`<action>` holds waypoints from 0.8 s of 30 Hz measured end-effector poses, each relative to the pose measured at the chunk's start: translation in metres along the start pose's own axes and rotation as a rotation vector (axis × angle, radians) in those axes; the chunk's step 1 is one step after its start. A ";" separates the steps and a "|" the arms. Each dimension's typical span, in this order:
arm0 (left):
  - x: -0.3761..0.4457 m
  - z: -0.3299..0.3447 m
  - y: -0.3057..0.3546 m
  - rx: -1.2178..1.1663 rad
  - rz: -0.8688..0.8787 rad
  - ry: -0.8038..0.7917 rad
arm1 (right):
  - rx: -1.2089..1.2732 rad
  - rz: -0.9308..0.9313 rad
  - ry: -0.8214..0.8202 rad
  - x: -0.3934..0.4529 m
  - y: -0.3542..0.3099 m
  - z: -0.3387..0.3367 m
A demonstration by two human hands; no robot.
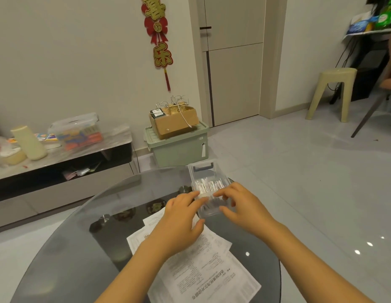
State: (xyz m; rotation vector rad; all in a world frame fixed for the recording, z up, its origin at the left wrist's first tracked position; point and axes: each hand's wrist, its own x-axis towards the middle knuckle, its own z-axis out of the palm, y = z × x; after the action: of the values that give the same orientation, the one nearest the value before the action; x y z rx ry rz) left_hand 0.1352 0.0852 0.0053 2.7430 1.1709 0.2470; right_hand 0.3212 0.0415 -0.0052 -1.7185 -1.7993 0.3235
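A clear plastic box (204, 171) with its lid hinged open stands on the far side of a round dark glass table (85, 235). It is packed with upright folded white papers (209, 185). My left hand (181, 219) reaches to the box's near left corner, fingers stretched onto the papers. My right hand (240, 206) curls over the box's near right side, fingertips pinching one folded paper at the top of the stack, thumb against the box wall. Several printed leaflets (203, 270) lie spread on the table under my forearms.
A low TV bench (58, 169) with a cream bottle and a clear bin stands at left. A green storage crate (179, 147) carrying a cardboard box sits by the wall. A beige stool (334, 92) and a chair leg are at far right.
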 end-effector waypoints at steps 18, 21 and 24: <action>-0.107 0.032 -0.027 -0.069 -0.176 -0.359 | -0.165 -0.152 -0.672 -0.037 -0.015 0.030; -0.107 0.036 -0.035 -0.110 -0.175 -0.393 | -0.195 -0.151 -0.676 -0.039 -0.017 0.032; -0.109 0.040 -0.040 -0.118 -0.157 -0.425 | -0.198 -0.153 -0.667 -0.039 -0.020 0.036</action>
State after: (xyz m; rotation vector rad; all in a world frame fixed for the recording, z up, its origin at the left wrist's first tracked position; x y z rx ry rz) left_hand 0.0408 0.0307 -0.0516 2.4176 1.1934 -0.2645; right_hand 0.2828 0.0098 -0.0320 -1.7095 -2.4925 0.7407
